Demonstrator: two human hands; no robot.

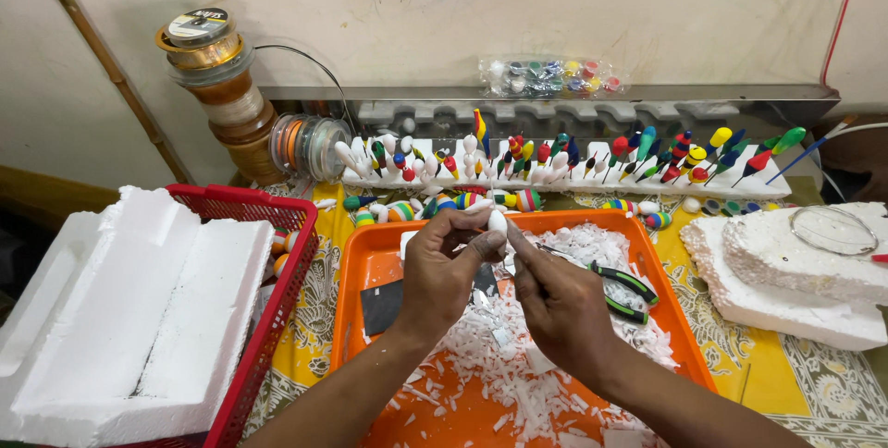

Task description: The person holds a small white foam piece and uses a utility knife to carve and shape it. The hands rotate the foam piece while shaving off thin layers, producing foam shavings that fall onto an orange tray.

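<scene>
White foam block (129,319) in red basket (277,212) at left, left hand (444,272) pinching small white foam float (498,221), right hand (555,305) closed against it, both above orange tray (370,263) of white shavings (518,374), green-handled pliers (624,286), foam slabs (786,272) on tabletop (768,365) at right.

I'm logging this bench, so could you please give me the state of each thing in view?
white foam float: unpainted, pinched between both hands
left hand: closed on the float
right hand: fingertips on the float
orange tray: strewn with white foam shavings
green-handled pliers: lying in the tray, unheld
painted floats: standing in the white foam rack
</scene>
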